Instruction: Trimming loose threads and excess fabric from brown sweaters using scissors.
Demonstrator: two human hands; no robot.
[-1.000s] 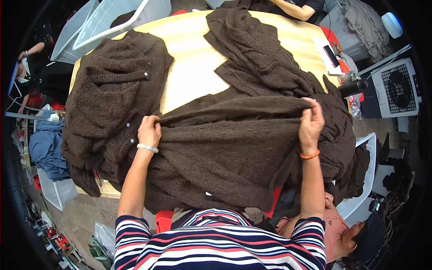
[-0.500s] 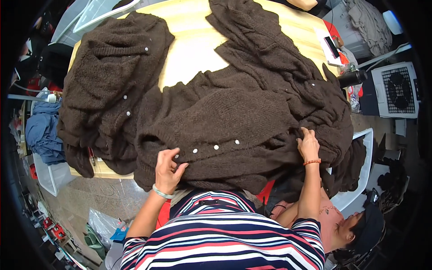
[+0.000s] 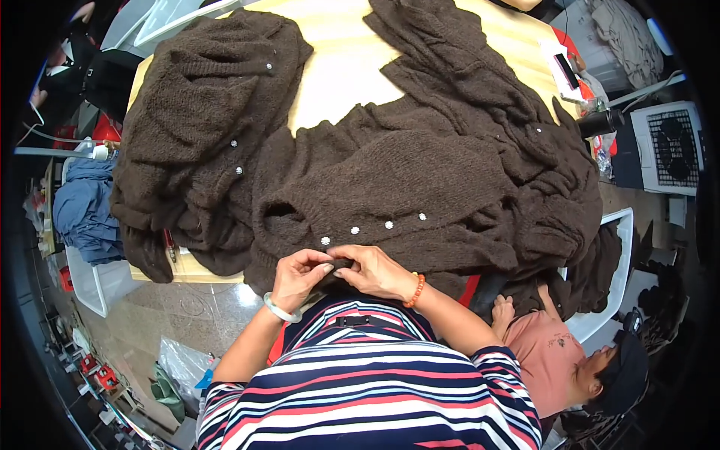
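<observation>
A dark brown knit cardigan lies across the near side of the table, with a row of several sparkly white buttons along its front. At its near edge, below the leftmost button, my left hand pinches a fold of the knit. My right hand meets it there, thumb and fingers closed on the same bit of edge. The fingertips of both hands nearly touch. What lies under the fingers is partly hidden.
More brown knitwear is heaped at the left of the wooden table. A black bottle and a phone lie at the right. A white bin holds dark garments beside a co-worker in pink. Blue cloth fills a left bin.
My right hand has left the cardigan's right side and come over to my left hand. Both now pinch the near edge. The view has shifted a little; the co-worker's hands now show.
</observation>
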